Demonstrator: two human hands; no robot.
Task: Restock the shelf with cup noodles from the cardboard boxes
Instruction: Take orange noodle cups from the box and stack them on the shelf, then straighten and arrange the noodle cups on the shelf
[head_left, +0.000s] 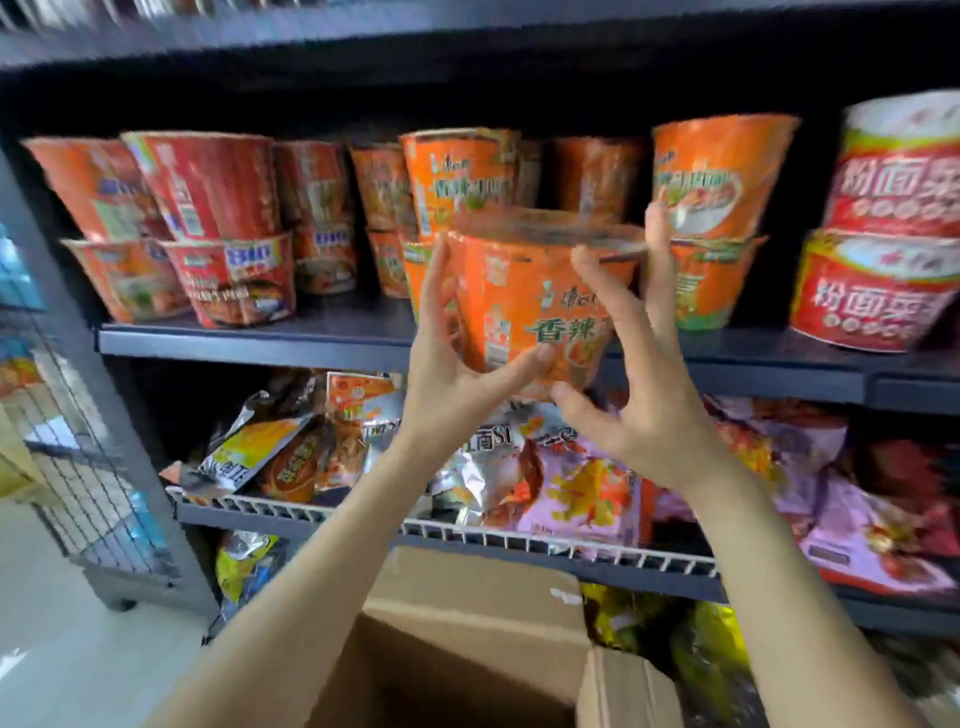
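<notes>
Orange paper noodle cup (540, 306) with a foil lid is held up in front of the dark metal shelf board (249, 340), not yet standing on it. The left hand (449, 364) grasps it from the 9 o'clock side, thumb under the bottom edge. The right hand (639, 384) holds it from 3 o'clock, fingers spread along the wall and reaching the lid rim.

I think the danger is the stack of two orange cups (457, 208) directly behind, at 12 o'clock. If the cup is pushed in too fast, it can knock this stack backward or sideways. The second orange stack (714, 218), at 2 o'clock, stands very close to the right fingers, so they may catch it when they let go.

Red cups (228, 228) fill the shelf at 10 o'clock, and big red-and-white bowls (883, 249) stand at 3 o'clock. Below, at 6 o'clock, a wire-fronted shelf (519, 543) carries noodle packets, and the open brown cardboard box (467, 623) waits under the arms.
</notes>
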